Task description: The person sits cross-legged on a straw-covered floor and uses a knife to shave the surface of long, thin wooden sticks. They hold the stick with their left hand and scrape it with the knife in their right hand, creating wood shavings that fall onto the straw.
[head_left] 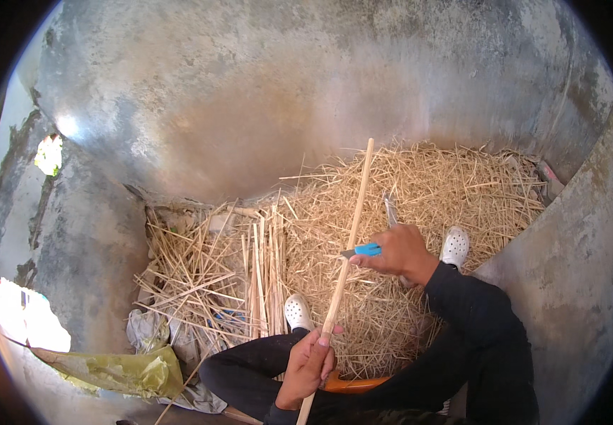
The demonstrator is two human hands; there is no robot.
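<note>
A long pale wooden strip (356, 219), possibly bamboo, runs slantwise in front of me, its far end over the shavings and its near end past my lap. My left hand (308, 368) is closed around its lower part. My right hand (400, 251) grips a blue utility knife (369, 249), whose blade points left and rests against the strip near its middle. The right thumb lies beside the strip, just below the blade. Behind the right hand, a grey metal tool (390, 210) lies on the shavings, partly hidden by that hand.
Pale shavings (462, 184) cover the floor around my white clogs (455, 246). Several cut strips (267, 273) lie on the left, beside a messy heap of sticks (193, 262). A yellowish plastic sheet (136, 372) lies lower left. Concrete walls (250, 106) enclose the spot; something orange (352, 384) shows beneath me.
</note>
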